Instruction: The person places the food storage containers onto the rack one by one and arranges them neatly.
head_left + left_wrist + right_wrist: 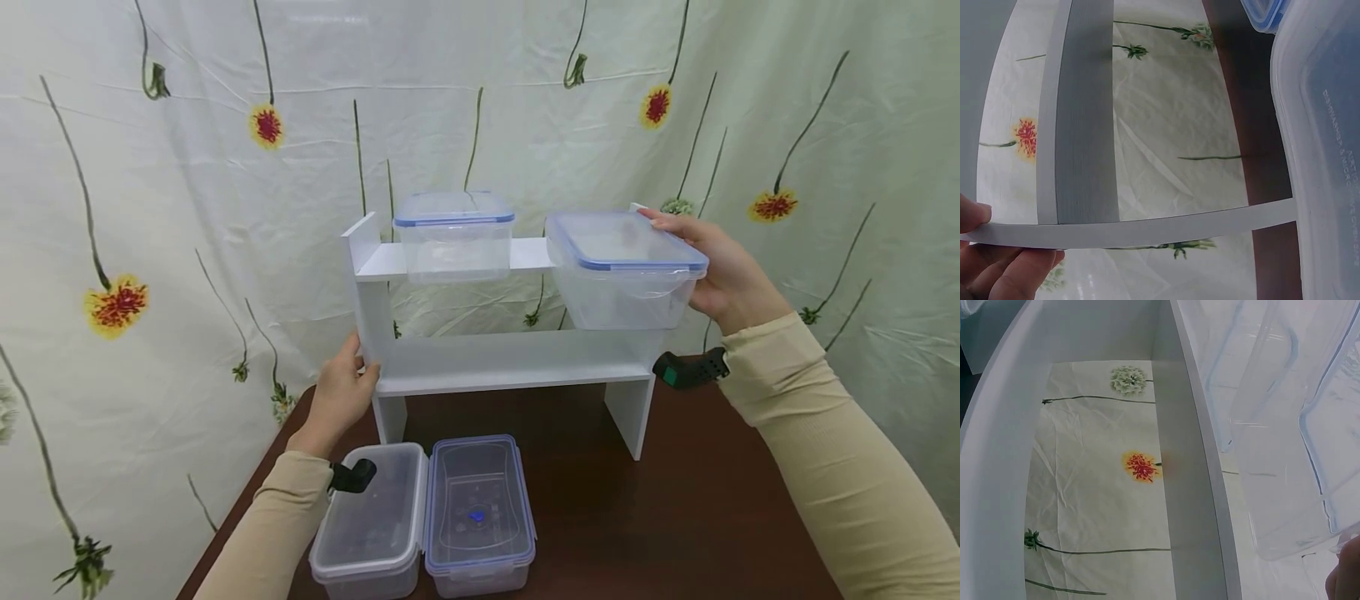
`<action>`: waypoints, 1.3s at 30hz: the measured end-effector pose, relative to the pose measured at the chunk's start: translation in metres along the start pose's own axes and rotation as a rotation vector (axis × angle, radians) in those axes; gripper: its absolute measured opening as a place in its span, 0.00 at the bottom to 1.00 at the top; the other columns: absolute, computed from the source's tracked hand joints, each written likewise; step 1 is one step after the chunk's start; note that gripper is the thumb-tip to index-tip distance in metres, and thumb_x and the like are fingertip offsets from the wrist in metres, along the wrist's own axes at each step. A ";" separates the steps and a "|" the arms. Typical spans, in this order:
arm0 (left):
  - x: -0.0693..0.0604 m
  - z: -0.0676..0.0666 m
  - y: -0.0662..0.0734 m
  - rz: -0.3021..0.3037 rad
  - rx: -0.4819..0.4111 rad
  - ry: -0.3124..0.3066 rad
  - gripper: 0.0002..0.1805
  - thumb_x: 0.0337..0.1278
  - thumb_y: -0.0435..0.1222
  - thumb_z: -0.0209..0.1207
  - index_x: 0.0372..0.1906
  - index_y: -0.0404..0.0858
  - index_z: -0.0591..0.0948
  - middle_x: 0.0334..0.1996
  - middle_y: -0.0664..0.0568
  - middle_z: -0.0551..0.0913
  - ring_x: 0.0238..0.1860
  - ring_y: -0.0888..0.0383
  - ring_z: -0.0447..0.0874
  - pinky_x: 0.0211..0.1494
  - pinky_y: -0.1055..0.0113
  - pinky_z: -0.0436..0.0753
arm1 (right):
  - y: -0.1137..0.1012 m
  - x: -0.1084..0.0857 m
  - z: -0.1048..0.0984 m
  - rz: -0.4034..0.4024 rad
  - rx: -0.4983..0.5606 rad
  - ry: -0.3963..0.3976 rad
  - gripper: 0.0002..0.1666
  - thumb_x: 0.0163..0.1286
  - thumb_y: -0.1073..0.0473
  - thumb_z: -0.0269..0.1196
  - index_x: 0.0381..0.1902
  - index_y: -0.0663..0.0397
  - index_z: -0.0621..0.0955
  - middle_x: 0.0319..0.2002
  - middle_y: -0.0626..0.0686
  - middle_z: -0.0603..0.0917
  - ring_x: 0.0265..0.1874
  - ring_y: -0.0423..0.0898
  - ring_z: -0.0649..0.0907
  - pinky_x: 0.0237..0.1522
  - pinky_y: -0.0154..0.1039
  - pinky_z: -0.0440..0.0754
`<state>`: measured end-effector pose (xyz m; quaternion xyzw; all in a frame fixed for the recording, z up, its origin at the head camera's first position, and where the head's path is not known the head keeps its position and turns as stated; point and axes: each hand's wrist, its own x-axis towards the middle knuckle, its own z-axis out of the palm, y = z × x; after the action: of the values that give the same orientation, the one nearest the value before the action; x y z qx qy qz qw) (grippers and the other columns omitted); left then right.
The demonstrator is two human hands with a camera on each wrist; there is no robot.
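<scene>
My right hand (723,271) grips a clear plastic food container (630,296) with a blue-edged lid by its right side. That container is at the right end of a white two-tier shelf's (498,362) upper board; whether it rests there I cannot tell. In the right wrist view, a fingertip shows beside the clear container (1285,506). My left hand (341,400) pinches the shelf's left side panel, with the thumb and fingers on opposite faces of the panel (1147,232). Another blue-edged container (456,250) sits on the upper board, toward the left.
On the dark brown table (675,517), a container with a whitish lid (378,500) stands beside a blue-edged lidded container (480,492), both before the shelf's left half. A flower-patterned cloth (187,208) hangs behind. Black bands with devices circle both wrists.
</scene>
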<state>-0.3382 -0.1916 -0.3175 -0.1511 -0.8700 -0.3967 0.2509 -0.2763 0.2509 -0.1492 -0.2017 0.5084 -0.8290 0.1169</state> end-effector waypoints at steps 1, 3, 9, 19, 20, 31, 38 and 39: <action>0.000 0.000 0.000 0.003 -0.002 0.002 0.34 0.69 0.27 0.51 0.77 0.36 0.59 0.62 0.24 0.75 0.58 0.32 0.81 0.49 0.39 0.84 | -0.001 0.001 0.000 -0.002 0.002 0.009 0.39 0.79 0.61 0.50 0.81 0.43 0.49 0.55 0.53 0.79 0.26 0.45 0.87 0.27 0.32 0.85; 0.000 0.000 -0.001 0.011 -0.003 0.004 0.34 0.68 0.27 0.51 0.77 0.36 0.59 0.62 0.24 0.75 0.58 0.32 0.81 0.49 0.39 0.84 | -0.004 0.005 0.000 -0.008 0.007 0.018 0.37 0.79 0.62 0.51 0.79 0.44 0.51 0.54 0.54 0.79 0.27 0.46 0.87 0.27 0.33 0.85; 0.000 0.000 0.000 0.014 -0.008 0.006 0.34 0.68 0.25 0.51 0.77 0.35 0.59 0.62 0.24 0.74 0.58 0.31 0.80 0.49 0.38 0.84 | -0.012 0.016 -0.001 -0.029 -0.037 0.068 0.32 0.78 0.61 0.53 0.74 0.49 0.56 0.53 0.54 0.79 0.31 0.45 0.87 0.29 0.33 0.86; 0.000 0.000 -0.002 -0.001 -0.002 -0.007 0.33 0.68 0.27 0.52 0.77 0.35 0.59 0.63 0.26 0.74 0.58 0.32 0.80 0.49 0.38 0.84 | -0.017 0.030 -0.008 -0.003 -0.122 0.197 0.32 0.77 0.57 0.56 0.74 0.43 0.59 0.58 0.48 0.74 0.42 0.42 0.84 0.38 0.34 0.87; 0.000 0.000 -0.002 -0.003 -0.002 -0.007 0.33 0.68 0.27 0.52 0.77 0.36 0.59 0.63 0.26 0.74 0.58 0.32 0.80 0.50 0.39 0.84 | -0.017 0.031 -0.009 -0.001 -0.125 0.215 0.31 0.77 0.57 0.56 0.74 0.43 0.61 0.59 0.48 0.74 0.42 0.42 0.84 0.39 0.34 0.87; 0.001 0.000 0.000 -0.021 0.002 -0.015 0.33 0.69 0.27 0.51 0.77 0.35 0.58 0.62 0.25 0.75 0.58 0.32 0.81 0.50 0.39 0.83 | -0.022 0.048 -0.012 0.043 -0.158 0.279 0.32 0.78 0.56 0.54 0.75 0.40 0.58 0.62 0.48 0.69 0.50 0.41 0.78 0.41 0.35 0.86; 0.001 -0.001 0.002 -0.021 0.008 -0.014 0.33 0.69 0.27 0.51 0.77 0.34 0.59 0.62 0.24 0.75 0.58 0.32 0.81 0.50 0.39 0.83 | -0.023 0.057 -0.011 0.062 -0.189 0.291 0.33 0.78 0.55 0.53 0.77 0.39 0.57 0.62 0.47 0.69 0.56 0.43 0.72 0.41 0.36 0.86; 0.001 -0.001 0.002 -0.021 0.010 -0.013 0.33 0.69 0.27 0.51 0.76 0.34 0.59 0.62 0.24 0.75 0.58 0.32 0.80 0.51 0.39 0.83 | -0.023 0.059 -0.010 0.066 -0.193 0.292 0.34 0.79 0.55 0.53 0.77 0.38 0.57 0.62 0.47 0.69 0.57 0.44 0.72 0.42 0.36 0.85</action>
<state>-0.3378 -0.1913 -0.3148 -0.1431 -0.8752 -0.3937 0.2420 -0.3330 0.2460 -0.1196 -0.0727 0.6034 -0.7926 0.0488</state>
